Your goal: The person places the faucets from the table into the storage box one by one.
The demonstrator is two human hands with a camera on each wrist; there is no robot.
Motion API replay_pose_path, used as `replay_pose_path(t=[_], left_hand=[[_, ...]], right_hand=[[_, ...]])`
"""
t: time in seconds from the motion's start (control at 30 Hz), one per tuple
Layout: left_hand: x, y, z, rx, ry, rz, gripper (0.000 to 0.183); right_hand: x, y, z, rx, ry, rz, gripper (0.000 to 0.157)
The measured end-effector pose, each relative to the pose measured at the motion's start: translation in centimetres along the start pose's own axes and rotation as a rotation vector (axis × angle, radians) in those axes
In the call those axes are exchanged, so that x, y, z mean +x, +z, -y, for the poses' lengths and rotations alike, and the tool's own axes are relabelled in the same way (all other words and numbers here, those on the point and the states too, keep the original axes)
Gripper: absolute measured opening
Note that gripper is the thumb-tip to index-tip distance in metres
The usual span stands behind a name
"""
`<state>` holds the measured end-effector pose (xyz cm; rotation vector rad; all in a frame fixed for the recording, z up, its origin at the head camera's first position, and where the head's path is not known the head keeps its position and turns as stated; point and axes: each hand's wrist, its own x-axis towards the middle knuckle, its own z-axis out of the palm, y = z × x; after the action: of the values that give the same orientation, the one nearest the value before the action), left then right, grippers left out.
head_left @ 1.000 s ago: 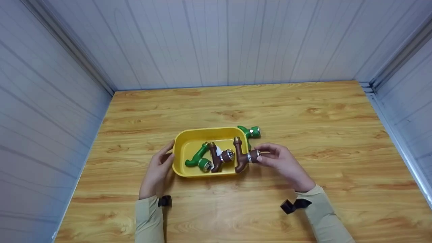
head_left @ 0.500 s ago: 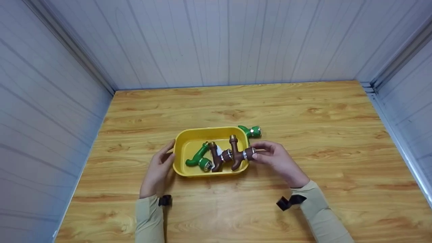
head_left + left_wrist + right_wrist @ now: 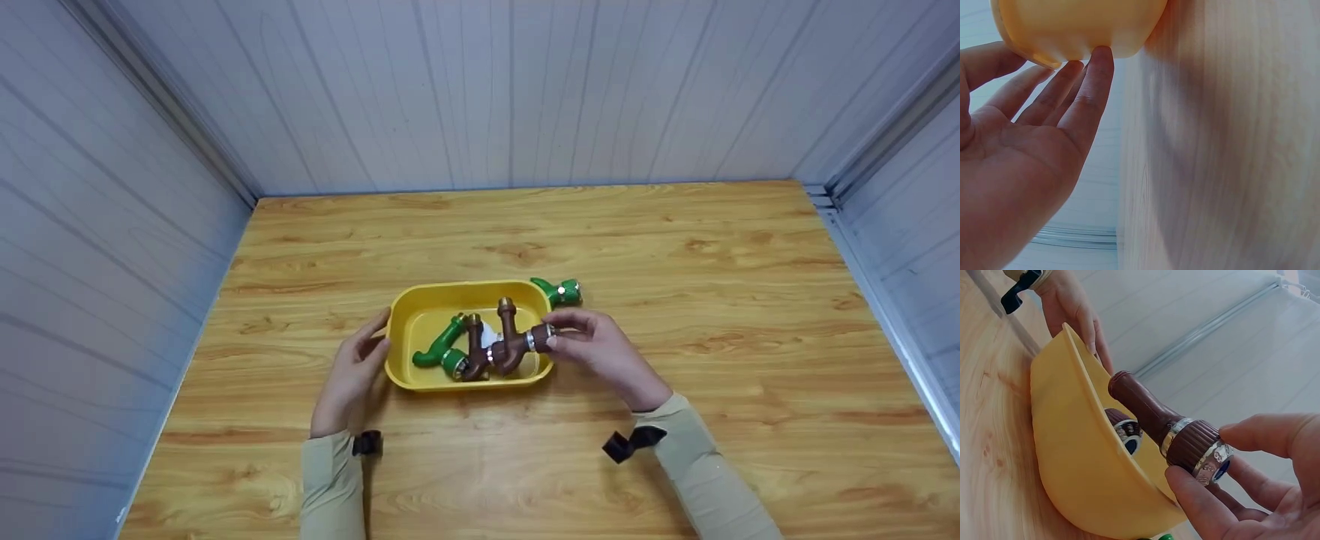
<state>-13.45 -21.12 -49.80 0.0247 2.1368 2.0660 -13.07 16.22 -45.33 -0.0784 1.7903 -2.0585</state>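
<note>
My right hand (image 3: 604, 360) pinches the ribbed handle of a brown tap (image 3: 1190, 447) between thumb and fingers. This tap hangs over the right part of a yellow basin (image 3: 469, 291), its brass-threaded end pointing away. Below it, another brown tap (image 3: 474, 337) lies in the basin, partly covered by the held one. Left of that rests a green tap (image 3: 439, 349) with its handle toward me. My left hand (image 3: 352, 375) touches the basin's left end from outside; in the left wrist view its extended fingers (image 3: 1092, 95) meet the outer wall.
A second green tap (image 3: 568, 292) lies on the wooden table (image 3: 675, 247) against the basin's back right corner, partly hidden by it. A small white patch (image 3: 488, 334) shows among the taps inside. Pale panel walls (image 3: 480, 97) enclose the table at the back and sides.
The right hand has carried the brown tap leftward, from over the basin's right rim to above the other brown tap. The left hand and basin stay almost unmoved.
</note>
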Motion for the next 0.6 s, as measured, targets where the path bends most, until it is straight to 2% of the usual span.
replay_pose_path(t=[0.37,0.6], left_hand=[[0.0,0.1,0.0,-0.037,0.008,0.004,0.049],[-0.1,0.2,0.0,-0.020,0.001,-0.013,0.048]], right_hand=[[0.9,1.2,0.1,0.016,-0.001,-0.007,0.041],[1.6,2.1,-0.1,0.031,-0.007,0.005,0.043]])
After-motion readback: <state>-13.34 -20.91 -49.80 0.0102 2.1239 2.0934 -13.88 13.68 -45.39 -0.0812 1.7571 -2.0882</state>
